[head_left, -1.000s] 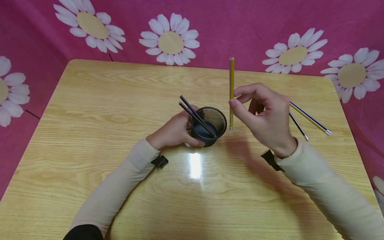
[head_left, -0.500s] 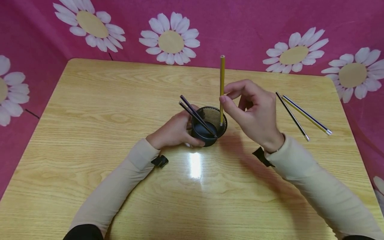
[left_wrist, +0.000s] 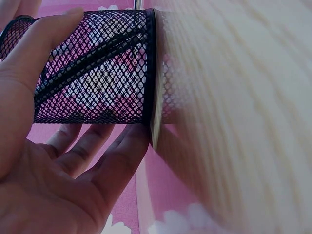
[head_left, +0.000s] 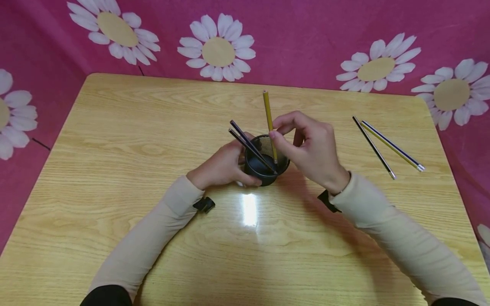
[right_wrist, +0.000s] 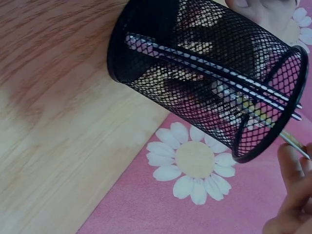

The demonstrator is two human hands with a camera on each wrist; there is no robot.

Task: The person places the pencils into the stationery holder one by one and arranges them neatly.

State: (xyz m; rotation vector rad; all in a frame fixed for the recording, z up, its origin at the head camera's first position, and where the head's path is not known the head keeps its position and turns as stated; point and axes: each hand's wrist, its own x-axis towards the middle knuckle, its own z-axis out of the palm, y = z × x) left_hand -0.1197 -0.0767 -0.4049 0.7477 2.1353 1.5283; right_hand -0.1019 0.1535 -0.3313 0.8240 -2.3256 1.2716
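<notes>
You're working at a glossy table (head_left: 206, 259), pink daisy-print cloth (head_left: 298, 29) rising behind | left hand (head_left: 228, 167) gripping mesh cup (head_left: 267, 180) | right hand (head_left: 311, 146) pinching yellow pencil (head_left: 267, 109)

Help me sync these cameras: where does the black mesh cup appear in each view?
Head: the black mesh cup is near the middle, held by the left hand.
Left wrist: the cup is at upper left, turned sideways in the picture.
Right wrist: the cup slants across the upper right.
Shared landmark: two dark pencils leaning inside the cup.

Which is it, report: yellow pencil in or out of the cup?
The yellow pencil is partly in: its lower end shows inside the cup, upper part out.
</notes>
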